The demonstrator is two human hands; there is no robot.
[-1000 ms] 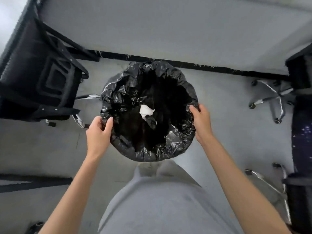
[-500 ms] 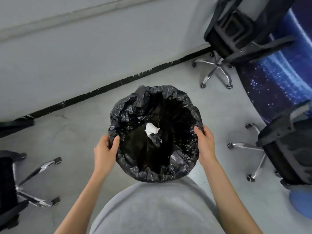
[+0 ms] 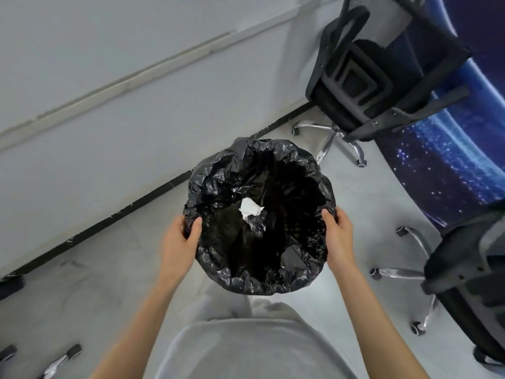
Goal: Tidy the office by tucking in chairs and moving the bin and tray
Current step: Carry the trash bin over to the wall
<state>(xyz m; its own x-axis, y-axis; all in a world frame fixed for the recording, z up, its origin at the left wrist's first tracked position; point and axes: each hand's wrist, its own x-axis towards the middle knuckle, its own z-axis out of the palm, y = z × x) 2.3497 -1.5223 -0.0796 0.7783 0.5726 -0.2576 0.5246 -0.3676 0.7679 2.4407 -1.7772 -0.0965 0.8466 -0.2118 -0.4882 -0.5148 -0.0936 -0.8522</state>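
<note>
The bin (image 3: pixel 259 214), lined with a crumpled black bag (image 3: pixel 306 272) folded over its rim, is held between both hands in front of the person's body, above the grey floor (image 3: pixel 109 274). The left hand (image 3: pixel 179 242) grips the rim on the bin's left side, thumb hooked over the bag's edge and fingers curled round the outside. The right hand (image 3: pixel 338 236) grips the opposite side of the rim in like manner, thumb on top of the plastic and fingers wrapped beneath it. Whether the bin's base touches the floor cannot be told, since the bin hides it. A crumpled white paper (image 3: pixel 250 209) lies inside, on the dark plastic near the middle of the opening. A pale wall (image 3: pixel 109 91) with a black skirting strip (image 3: pixel 114 214) runs diagonally behind the bin. A black mesh office chair (image 3: pixel 382 75) on a chrome wheeled base stands beyond the bin at upper right, near the wall. A second black office chair (image 3: pixel 470 283) stands at right, just beside the right forearm. A blue star-patterned panel (image 3: pixel 451 165) fills the space between the two chairs. Chrome castor legs (image 3: pixel 57 362) of another chair show at lower left.
</note>
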